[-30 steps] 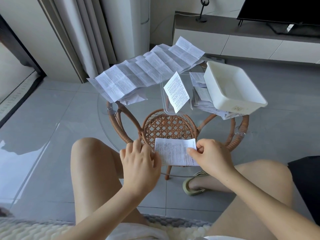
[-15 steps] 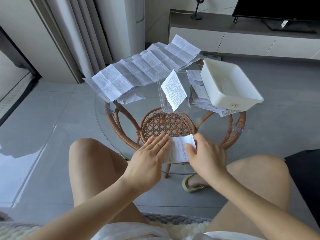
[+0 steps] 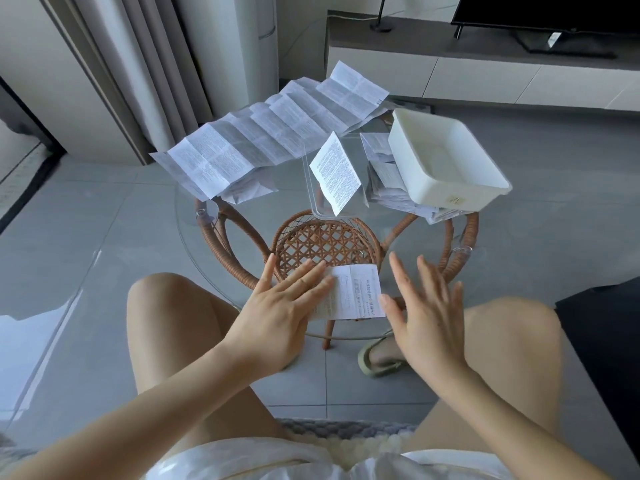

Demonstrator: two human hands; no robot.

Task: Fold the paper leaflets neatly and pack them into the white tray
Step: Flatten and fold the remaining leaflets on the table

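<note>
- Your left hand (image 3: 277, 313) lies flat, fingers straight, pressing the left half of the folded leaflet (image 3: 356, 292) onto the near edge of the glass table (image 3: 284, 202).
- Your right hand (image 3: 426, 320) is open with fingers spread, its thumb tip at the leaflet's near right corner.
- The white tray (image 3: 450, 194) sits at the table's far right, on a leaflet stack (image 3: 384, 174).
- Unfolded leaflets (image 3: 263, 140) cover the table's far left.

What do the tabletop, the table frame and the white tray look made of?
Tabletop: clear glass, glossy; the floor and frame show straight through it.
Table frame: brown rattan or wicker, judging by the wrapped strands and open woven lattice.
White tray: probably moulded plastic with a smooth, slightly satin finish; it has thin walls and a rounded rim.
</note>
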